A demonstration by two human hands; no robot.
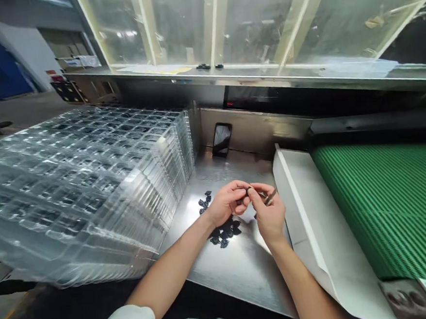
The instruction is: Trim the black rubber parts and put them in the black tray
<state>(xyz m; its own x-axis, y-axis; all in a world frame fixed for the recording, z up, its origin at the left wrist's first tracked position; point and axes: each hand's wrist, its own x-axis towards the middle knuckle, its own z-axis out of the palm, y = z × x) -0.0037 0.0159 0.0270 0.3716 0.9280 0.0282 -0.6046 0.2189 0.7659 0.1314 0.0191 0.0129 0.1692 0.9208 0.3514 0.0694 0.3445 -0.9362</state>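
Your left hand point(230, 203) and right hand point(270, 215) pinch a light, fiddly dark part point(249, 190), best held by its edges; loose parts point(223, 234) wait at six o'clock.

No legible text anywhere. Small red-and-white sign point(51, 72) on far wall, 10 o'clock, too blurred to read. Black-and-yellow panel point(67, 91) just below it, markings unreadable. Red glow on dark display point(230, 103), 12 o'clock, no digits readable. Grey patterned card point(408, 300), 4 o'clock, no words readable.
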